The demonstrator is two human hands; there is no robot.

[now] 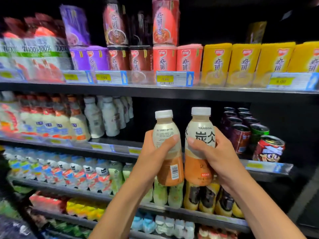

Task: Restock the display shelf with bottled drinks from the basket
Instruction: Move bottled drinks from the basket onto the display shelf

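Observation:
I hold two white-capped bottles with cream and orange labels up in front of the display shelf [110,149]. My left hand [153,157] grips the left bottle [166,131], whose back label and barcode face me. My right hand [217,156] grips the right bottle [200,133], with its front label facing me. The bottles stand upright, side by side and nearly touching, level with a dark gap on the middle shelf. The basket is out of view.
White bottles [107,116] stand left of the gap and dark cans [241,133] to its right. Above is a shelf of red, purple and yellow tubs [176,59]. Lower shelves hold rows of small bottles [82,171], some blurred.

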